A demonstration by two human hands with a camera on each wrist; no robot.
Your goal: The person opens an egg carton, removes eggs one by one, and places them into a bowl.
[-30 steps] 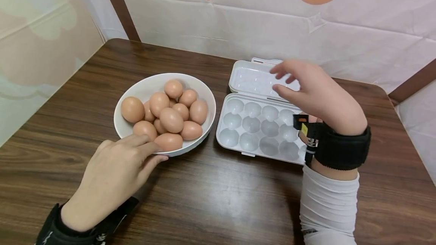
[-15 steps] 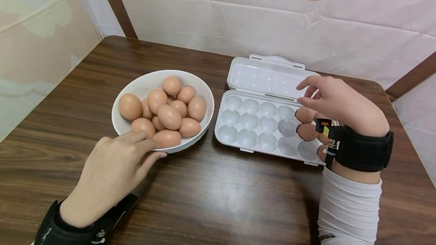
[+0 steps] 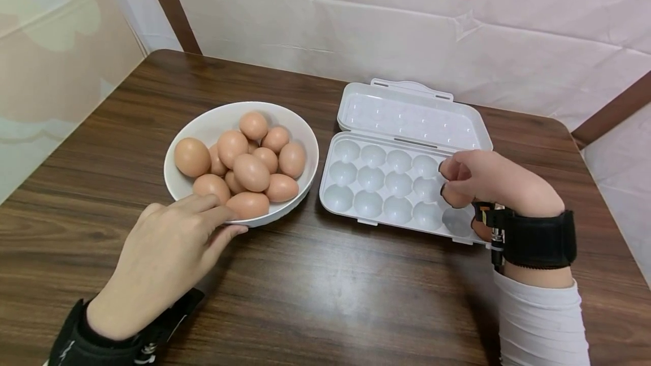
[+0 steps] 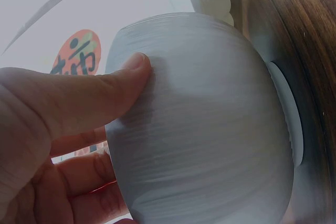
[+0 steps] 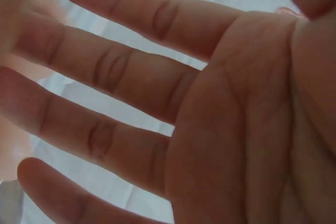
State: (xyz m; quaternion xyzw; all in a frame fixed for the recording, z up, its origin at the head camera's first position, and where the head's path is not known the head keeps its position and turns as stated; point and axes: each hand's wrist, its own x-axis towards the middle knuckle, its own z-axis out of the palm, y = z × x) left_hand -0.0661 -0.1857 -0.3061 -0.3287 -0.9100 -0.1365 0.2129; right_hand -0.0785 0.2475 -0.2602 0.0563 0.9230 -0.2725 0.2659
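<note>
The egg tray, a white plastic carton with its lid swung open behind it, lies on the brown wooden table just beside the white bowl, on the side of the bowl nearer the person's right arm. Most of the tray's cups show bare plastic. At the end of the tray farthest from the bowl, three brown eggs sit in the cups, partly covered by the right hand, which hangs over that end with its fingers bent loosely downward; the right wrist view shows the fingers spread and nearly straight above the pale tray, gripping nothing, though the fingertips lie close to the eggs and whether they touch them cannot be told. The bowl holds a heap of brown eggs and stands well clear of the table's edges. The left hand rests against the bowl's near rim, thumb pressed flat on the outer wall and the fingers laid over the rim, relaxed rather than clenched. A black strap circles the right wrist above a white sleeve.
</note>
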